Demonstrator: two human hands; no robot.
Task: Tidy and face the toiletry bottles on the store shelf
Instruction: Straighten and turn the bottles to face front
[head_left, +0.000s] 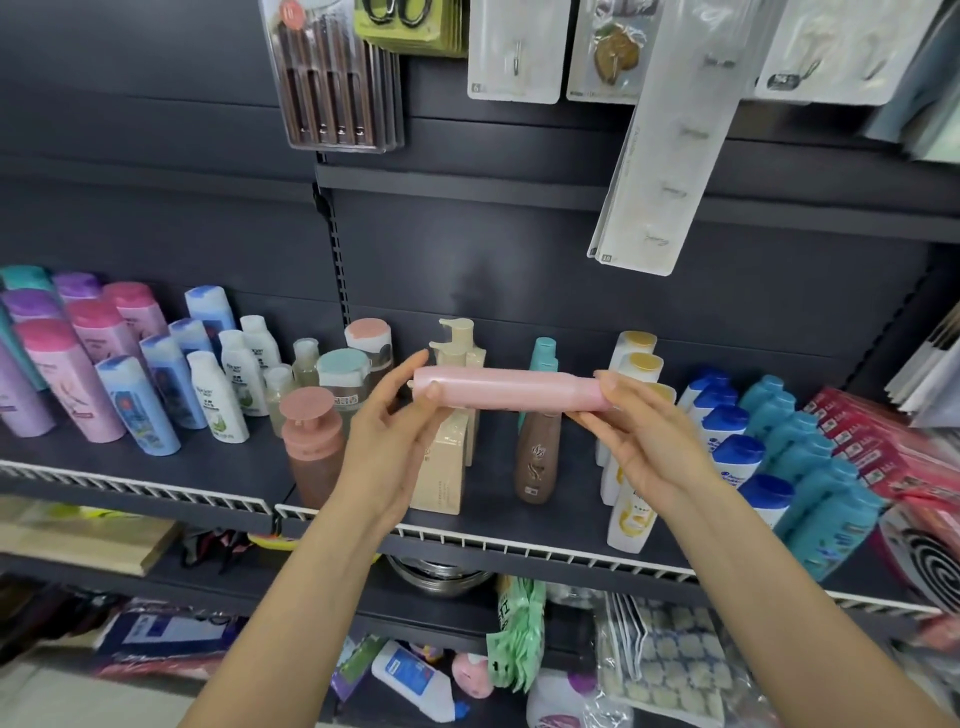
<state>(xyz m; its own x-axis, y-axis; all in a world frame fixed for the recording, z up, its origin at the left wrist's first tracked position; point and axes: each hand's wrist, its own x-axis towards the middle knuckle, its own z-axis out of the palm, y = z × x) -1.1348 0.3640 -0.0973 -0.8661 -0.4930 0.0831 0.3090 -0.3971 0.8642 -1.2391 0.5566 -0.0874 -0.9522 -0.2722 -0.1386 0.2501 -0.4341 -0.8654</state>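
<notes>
I hold the pink bottle (506, 391) sideways above the shelf (545, 551), left hand (387, 441) and right hand (641, 441) pinching its ends; its label isn't readable.

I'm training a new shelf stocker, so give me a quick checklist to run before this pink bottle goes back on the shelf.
1. Both hands hold the pink bottle: left hand and right hand grip its ends: ok.
2. Bottle upright: not ok, it lies sideways.
3. Label facing out: cannot tell.
4. Free spot on the shelf: ok, a gap beside the brown bottle.
5. Neighbours standing: ok.
</notes>
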